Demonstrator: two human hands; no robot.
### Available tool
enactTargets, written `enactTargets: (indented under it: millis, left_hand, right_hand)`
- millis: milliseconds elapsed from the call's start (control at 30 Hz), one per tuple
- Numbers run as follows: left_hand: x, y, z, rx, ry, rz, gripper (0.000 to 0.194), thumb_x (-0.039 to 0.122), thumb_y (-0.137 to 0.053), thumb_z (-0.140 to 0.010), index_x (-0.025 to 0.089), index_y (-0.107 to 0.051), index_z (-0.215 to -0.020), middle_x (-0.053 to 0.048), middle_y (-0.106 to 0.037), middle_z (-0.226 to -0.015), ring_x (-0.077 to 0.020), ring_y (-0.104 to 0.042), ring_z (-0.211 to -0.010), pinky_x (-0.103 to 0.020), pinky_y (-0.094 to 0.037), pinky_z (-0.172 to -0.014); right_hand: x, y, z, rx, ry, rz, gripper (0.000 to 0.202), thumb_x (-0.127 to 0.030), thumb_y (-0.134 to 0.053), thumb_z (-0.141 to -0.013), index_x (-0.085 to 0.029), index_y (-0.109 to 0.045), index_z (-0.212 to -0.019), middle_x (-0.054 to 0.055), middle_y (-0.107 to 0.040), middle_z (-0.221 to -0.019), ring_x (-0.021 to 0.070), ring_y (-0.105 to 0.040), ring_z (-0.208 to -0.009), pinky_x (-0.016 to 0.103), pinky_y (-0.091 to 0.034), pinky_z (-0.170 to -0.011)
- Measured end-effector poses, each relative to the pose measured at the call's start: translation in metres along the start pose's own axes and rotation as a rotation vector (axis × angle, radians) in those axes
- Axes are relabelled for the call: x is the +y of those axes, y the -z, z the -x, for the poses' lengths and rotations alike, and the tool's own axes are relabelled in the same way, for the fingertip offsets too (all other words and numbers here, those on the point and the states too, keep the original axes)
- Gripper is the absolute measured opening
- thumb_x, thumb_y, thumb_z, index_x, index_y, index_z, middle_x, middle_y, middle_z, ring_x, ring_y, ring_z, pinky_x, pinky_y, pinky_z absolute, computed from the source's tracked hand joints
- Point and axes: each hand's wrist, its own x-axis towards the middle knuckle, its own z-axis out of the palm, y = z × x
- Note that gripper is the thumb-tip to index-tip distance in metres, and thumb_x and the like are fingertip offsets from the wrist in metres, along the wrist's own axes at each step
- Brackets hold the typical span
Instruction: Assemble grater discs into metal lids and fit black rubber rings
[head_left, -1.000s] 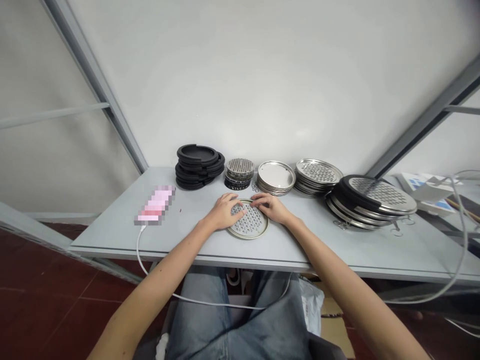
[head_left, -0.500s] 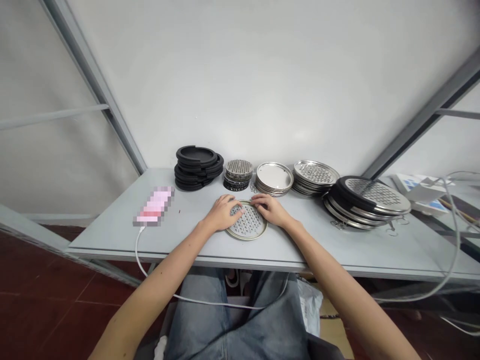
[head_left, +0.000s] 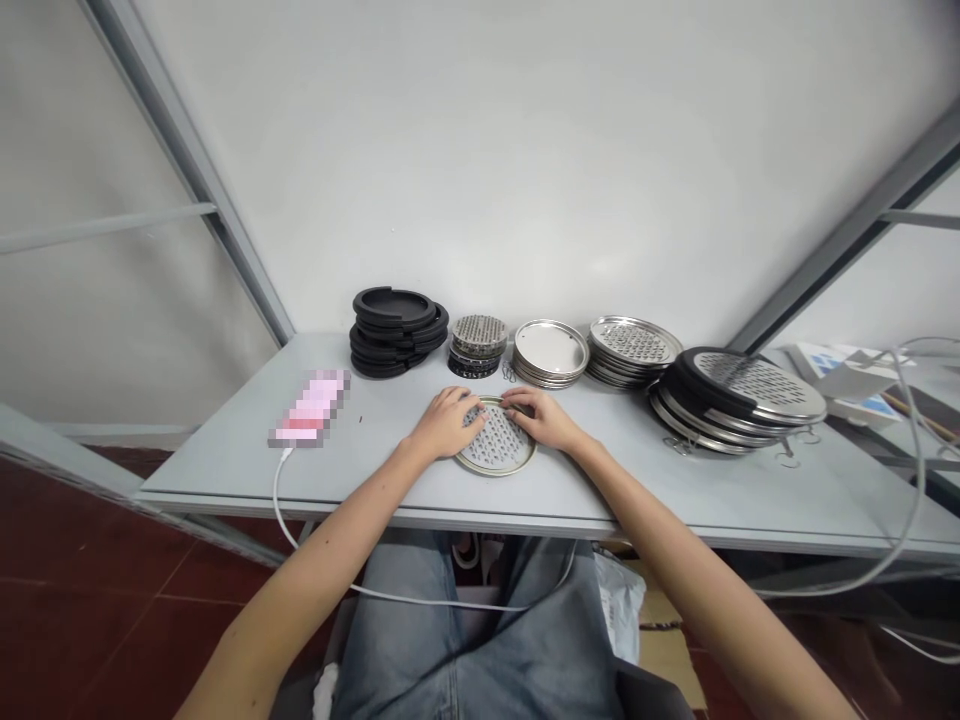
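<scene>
a round metal grater (head_left: 496, 448) lies flat on the table (head_left: 360, 478), near the front edge, between the two hands. the left hand (head_left: 445, 424) meets the grater's far left side, its thumb reaching over the holes; the right hand (head_left: 549, 422) meets the far right side, fingers bent. both hands are narrowly curled, but whether they squeeze the grater or only press on it cannot be told. behind, from left to right, stand stacks of black rings (head_left: 391, 322), small graters (head_left: 480, 329), plain plates (head_left: 551, 347) and wide graters (head_left: 637, 342). handling, as judged: thin sheet metal should be light and stiff, hardly fragile, though an uneven push might bend it. the smooth rim (head_left: 498, 473) may slide under dry fingers; the raised holes could scrape skin. best hold: opposite sides of the rim, fingertips outside, thumbs clear of the rough face.
</scene>
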Motion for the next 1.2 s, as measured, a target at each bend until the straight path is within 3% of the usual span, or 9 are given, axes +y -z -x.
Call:
enactTargets:
  millis: [633,867,1200]
  left_hand:
    - [0.008,0.0007,0.0011,-0.001,0.042,-0.066,0.022,0.034,-0.054,-0.092,0.021,-0.067,-0.104,-0.009,-0.06,-0.12,-0.0266,-0.052,-0.117,-0.043,-0.043,-0.104]
    - [0.0087,0.0007,0.001,0.001,0.047,-0.083,0.023,0.035,-0.054,-0.091,0.02,-0.067,-0.104,-0.01,-0.06,-0.122,-0.0275,-0.052,-0.117,-0.044,-0.043,-0.103]
    - [0.0086,0.0003,0.001,0.015,0.048,-0.041,0.026,0.039,-0.053,-0.092,0.021,-0.068,-0.104,-0.01,-0.061,-0.12,-0.0274,-0.053,-0.117,-0.045,-0.042,-0.104]
  right_hand:
    - [0.004,-0.0024,0.0016,0.003,0.038,-0.024,0.026,-0.029,-0.056,-0.09,-0.017,-0.076,-0.1,0.013,-0.071,-0.108,0.0243,-0.066,-0.102,0.041,-0.05,-0.095]
    - [0.0025,-0.0019,0.0015,0.002,0.021,-0.074,0.032,-0.04,-0.053,-0.093,-0.02,-0.077,-0.094,0.011,-0.072,-0.106,0.0226,-0.067,-0.098,0.038,-0.052,-0.091]
    - [0.0019,-0.0026,0.0008,0.005,0.026,-0.066,0.035,-0.042,-0.052,-0.093,-0.02,-0.077,-0.086,0.01,-0.071,-0.103,0.0227,-0.067,-0.093,0.038,-0.053,-0.086]
